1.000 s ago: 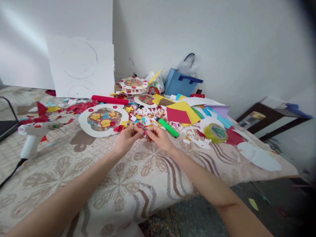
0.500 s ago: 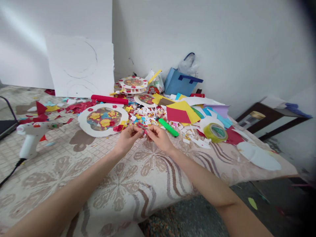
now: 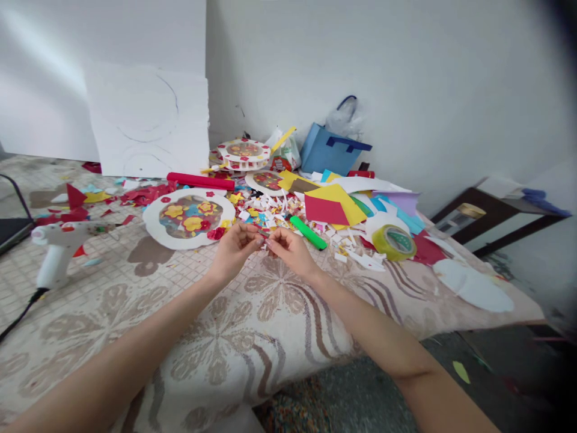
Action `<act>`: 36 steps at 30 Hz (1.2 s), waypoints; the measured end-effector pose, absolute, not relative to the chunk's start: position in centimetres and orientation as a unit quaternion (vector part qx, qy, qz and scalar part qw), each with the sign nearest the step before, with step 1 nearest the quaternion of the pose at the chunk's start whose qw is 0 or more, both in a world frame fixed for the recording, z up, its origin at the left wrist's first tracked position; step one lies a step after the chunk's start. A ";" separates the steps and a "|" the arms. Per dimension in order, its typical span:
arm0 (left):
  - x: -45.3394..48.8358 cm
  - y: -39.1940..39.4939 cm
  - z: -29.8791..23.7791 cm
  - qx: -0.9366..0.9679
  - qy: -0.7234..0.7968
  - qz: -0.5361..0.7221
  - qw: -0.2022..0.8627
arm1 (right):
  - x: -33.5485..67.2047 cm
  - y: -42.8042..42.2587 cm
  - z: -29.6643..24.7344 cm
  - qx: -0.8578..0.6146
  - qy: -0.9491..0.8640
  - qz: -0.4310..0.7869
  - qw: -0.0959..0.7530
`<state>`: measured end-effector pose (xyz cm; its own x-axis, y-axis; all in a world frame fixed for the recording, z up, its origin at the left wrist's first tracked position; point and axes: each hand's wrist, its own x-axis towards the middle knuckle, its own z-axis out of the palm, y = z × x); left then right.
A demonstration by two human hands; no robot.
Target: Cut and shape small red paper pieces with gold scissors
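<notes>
A small red paper scrap (image 3: 264, 239) was pinched between the fingertips of the left hand (image 3: 232, 249) and right hand (image 3: 291, 249), which were brought together over the middle of the tabletop (image 3: 180, 300), near a green plastic marker (image 3: 308, 233). Little was shifted from a second earlier, so the fingering was judged unfinished.

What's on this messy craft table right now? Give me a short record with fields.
Left hand: pinches a small red scrap
Right hand: pinches the same scrap from the other side
Just behind the hands: green marker, heap of paper bits
Left side: flower-decorated plate, glue gun
Right side: roll of tape
Surface: patterned cloth
</notes>
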<state>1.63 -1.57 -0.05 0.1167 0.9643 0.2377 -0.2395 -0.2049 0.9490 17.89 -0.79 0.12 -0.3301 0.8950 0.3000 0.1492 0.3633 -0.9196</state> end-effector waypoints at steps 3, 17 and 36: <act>1.6 -1.6 0.0 0.531 0.346 0.569 0.523 | 17.9 -0.9 0.2 -0.378 -0.698 0.416 0.444; 1.4 -1.5 0.1 0.516 0.362 0.565 0.533 | 17.7 -0.8 0.3 -0.382 -0.661 0.486 0.425; 1.2 -1.3 -0.2 0.486 0.376 0.546 0.570 | 17.9 -0.3 0.4 -0.371 -0.636 0.528 0.423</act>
<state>1.21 -1.27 -0.18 0.1220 0.9872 0.1023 -0.2572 -0.0681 0.9640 17.88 -0.34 0.39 -0.3663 0.9188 0.1469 0.0259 0.1679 -0.9855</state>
